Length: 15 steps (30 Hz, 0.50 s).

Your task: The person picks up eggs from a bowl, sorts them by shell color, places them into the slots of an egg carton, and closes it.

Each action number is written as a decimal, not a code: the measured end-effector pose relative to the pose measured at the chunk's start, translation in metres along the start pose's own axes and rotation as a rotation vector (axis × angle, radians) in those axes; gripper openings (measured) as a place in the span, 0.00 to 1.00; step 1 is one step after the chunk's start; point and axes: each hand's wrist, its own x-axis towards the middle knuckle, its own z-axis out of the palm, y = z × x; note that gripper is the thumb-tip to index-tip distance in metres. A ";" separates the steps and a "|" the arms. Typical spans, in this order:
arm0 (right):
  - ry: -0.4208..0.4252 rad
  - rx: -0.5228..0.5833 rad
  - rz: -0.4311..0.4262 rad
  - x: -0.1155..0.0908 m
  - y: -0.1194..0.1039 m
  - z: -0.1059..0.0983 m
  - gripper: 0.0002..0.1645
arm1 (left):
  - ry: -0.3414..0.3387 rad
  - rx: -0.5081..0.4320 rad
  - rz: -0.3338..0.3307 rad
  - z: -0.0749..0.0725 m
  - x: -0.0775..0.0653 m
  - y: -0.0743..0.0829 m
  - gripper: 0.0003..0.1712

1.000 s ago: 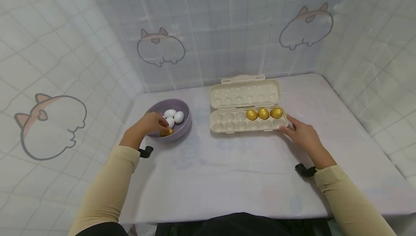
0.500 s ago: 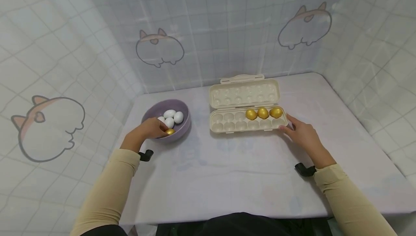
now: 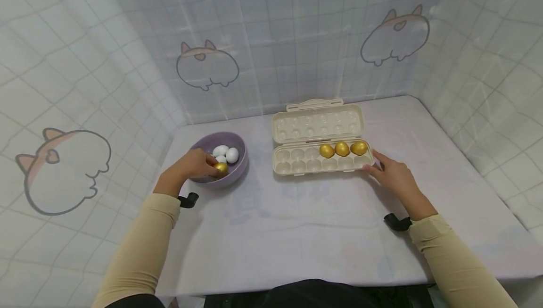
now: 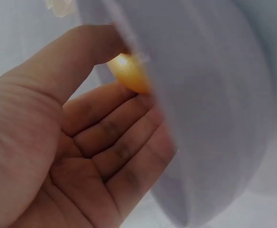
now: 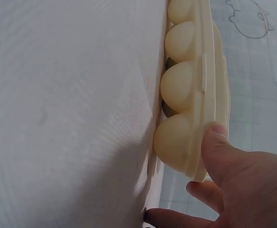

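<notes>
My left hand (image 3: 196,164) reaches over the near rim of a purple bowl (image 3: 232,179) and pinches a gold egg (image 3: 221,168) between thumb and fingertips. In the left wrist view the bowl wall hides part of that egg (image 4: 129,73). White eggs (image 3: 232,155) lie behind it in the bowl. An open cream egg carton (image 3: 297,172) stands to the right, with three gold eggs (image 3: 341,148) at the right of its back row. My right hand (image 3: 396,178) holds the carton's right end, the thumb on its front edge, as the right wrist view also shows.
A white cloth covers the table (image 3: 271,232). The carton's lid (image 3: 318,124) leans back toward the tiled-pattern curtain (image 3: 292,39) behind. Similar curtain hangs at both sides. Between bowl and carton lies a stretch of tablecloth.
My left hand has taken hold of the gold egg in the bowl and raised it slightly, so it now covers part of a white egg. The right hand and carton have stayed put.
</notes>
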 end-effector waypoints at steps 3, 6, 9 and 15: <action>0.006 0.003 -0.003 -0.001 0.000 -0.001 0.54 | 0.019 -0.031 -0.024 -0.007 -0.001 0.004 0.22; 0.009 0.004 -0.007 -0.001 0.000 -0.001 0.54 | 0.037 -0.067 -0.036 -0.014 -0.001 0.009 0.22; 0.007 0.003 -0.006 -0.001 0.001 0.000 0.54 | 0.044 -0.104 -0.034 -0.017 -0.001 0.013 0.23; 0.006 0.004 -0.004 -0.001 0.000 0.001 0.53 | 0.069 -0.136 -0.027 -0.023 0.004 0.017 0.24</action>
